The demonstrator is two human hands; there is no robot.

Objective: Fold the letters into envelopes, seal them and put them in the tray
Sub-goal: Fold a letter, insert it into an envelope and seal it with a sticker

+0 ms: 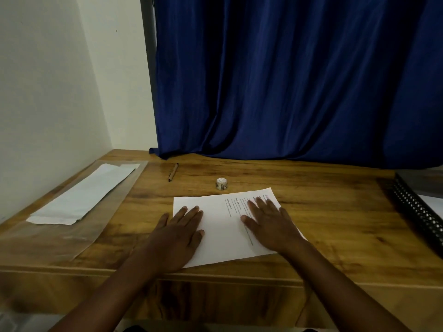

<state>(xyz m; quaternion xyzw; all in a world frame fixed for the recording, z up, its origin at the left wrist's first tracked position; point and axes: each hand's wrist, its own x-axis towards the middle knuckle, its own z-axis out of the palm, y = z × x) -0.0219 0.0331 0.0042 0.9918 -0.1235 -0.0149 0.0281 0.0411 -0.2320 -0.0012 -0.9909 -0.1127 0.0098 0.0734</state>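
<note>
While the letter (223,226) is pressed flat by the left hand (178,232) and right hand (269,224), fingers straight, nothing is gripped. Being thin and limp, it is best lifted by an edge.

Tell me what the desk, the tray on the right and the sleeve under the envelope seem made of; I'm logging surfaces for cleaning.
Desk: wood or wood-look laminate, going by the brown grain and slight sheen. Tray: probably black metal mesh, given its perforated wall, though plastic is possible. Sleeve: clear plastic film, glossy, with the wood showing through it.
</note>
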